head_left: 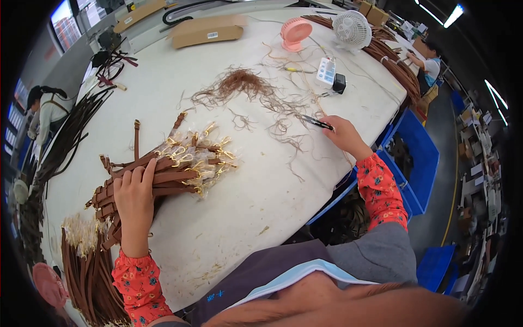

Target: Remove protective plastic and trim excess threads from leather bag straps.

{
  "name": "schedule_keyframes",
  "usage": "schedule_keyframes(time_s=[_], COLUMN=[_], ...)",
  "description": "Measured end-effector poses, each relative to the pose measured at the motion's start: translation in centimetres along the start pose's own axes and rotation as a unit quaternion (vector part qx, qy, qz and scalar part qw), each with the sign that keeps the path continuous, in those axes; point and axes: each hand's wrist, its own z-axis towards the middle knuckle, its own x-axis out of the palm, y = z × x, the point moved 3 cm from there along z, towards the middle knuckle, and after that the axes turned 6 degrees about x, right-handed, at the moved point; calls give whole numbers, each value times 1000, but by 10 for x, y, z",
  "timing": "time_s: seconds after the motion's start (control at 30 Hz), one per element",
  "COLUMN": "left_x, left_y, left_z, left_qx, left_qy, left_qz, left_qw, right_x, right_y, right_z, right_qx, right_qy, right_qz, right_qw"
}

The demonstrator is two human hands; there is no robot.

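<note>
Surface [267, 191], white and scuffed toward its near side, is occupied on the left by brown straps and is strewn with loose thread beyond the middle. Past its right edge, a blue crate [425, 163] is set lower down, with dark items inside. At the near left, a long strap bundle [90, 278] is laid, topped by gold-coloured hardware and clear plastic. Farther in, a pile of brown straps [174, 178] is covered in part by the left hand [136, 191]; its fingers are laid across the top, but whether the straps are gripped or only pressed cannot be told. Gold-coloured clasps [204, 163], wrapped in clear plastic, are gathered at the pile's right end. Near the far edge, a flattish cardboard box [207, 32] is placed, with a white fan [351, 30] and a smaller pink fan [296, 32] to its right. A tangle of brown thread [239, 82] is spread at centre. By the right hand [344, 133], a slim black tool [317, 122] is held in closed fingers, its tip pointed among the stray strands.
</note>
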Motion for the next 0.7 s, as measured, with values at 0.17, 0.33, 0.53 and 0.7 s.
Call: schedule_keyframes(time_s=[0.17,0.33,0.53,0.7], left_x=[-2,-9,-5,27], left_y=[-30,-74,-90,-64], left_z=[-52,-93,-114,-82], left_qx=[-36,-68,-77,-108], left_qy=[139,147,145,103], left_qz=[-148,-188,-212,-152], left_qw=[979,969,963,977], right_x=[26,20,15,28], right_y=[16,13,2,37], right_z=[17,19,28,34], right_qx=[-130,-110,-96,3], right_qy=[-45,-63,-169,7], right_qz=[-92,-171,-122,309], right_qw=[986,977,973,951])
